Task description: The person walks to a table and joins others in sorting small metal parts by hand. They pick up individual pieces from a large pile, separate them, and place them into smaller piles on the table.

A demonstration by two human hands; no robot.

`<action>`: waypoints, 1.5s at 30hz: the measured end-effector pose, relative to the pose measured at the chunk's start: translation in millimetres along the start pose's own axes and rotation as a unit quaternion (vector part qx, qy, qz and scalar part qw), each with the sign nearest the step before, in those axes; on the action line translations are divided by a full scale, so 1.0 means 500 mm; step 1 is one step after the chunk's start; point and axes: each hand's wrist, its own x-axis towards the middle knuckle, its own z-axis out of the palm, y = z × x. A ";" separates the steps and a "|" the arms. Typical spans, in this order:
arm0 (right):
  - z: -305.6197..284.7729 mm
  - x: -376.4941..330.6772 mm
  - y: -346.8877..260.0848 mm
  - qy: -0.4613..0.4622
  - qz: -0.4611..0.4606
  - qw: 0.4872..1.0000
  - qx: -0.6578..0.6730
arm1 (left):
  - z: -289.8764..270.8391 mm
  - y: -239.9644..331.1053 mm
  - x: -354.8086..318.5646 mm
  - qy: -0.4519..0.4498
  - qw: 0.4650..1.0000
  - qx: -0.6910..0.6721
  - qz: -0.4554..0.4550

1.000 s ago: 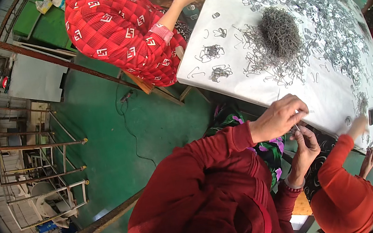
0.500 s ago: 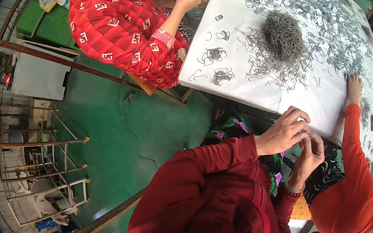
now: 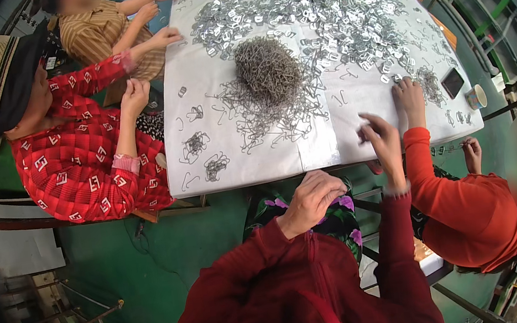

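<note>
My left hand [image 3: 315,201] is over my lap at the table's near edge, its fingers pressed together; whatever they hold is too small or hidden to name. My right hand [image 3: 384,145] hovers over the near edge of the white-covered table [image 3: 361,99], slightly blurred, its fingers apart and nothing visible in them. Beyond my hands stands a heaped tangle of bent wire hooks [image 3: 268,72], with loose hooks [image 3: 260,122] spread around its base. Farther off lie many flat silvery metal pieces with slots [image 3: 344,16]. Two single hooks [image 3: 338,98] lie nearer my right hand.
A co-worker in orange [image 3: 474,211] sits close on my right, one hand on the table. Another in a red patterned shirt [image 3: 83,165] works at the left, near small hook piles [image 3: 215,166]. A phone [image 3: 452,83] and a paper cup [image 3: 476,97] stand at the right edge.
My two hands were together before; now they are apart, the right one having moved forward toward the table. The view has turned to the right, showing more of the table and co-workers.
</note>
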 end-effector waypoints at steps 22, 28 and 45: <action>-0.100 0.417 0.245 0.081 -0.141 0.844 -0.512 | -0.041 0.004 -0.040 -0.013 0.998 0.057 -0.038; -0.105 0.263 0.207 0.122 -0.172 0.860 -0.465 | -0.046 -0.001 -0.035 -0.017 0.998 0.051 -0.041; -0.021 -0.001 0.097 0.045 0.097 0.915 0.390 | -0.019 0.008 -0.040 -0.007 1.000 0.012 -0.020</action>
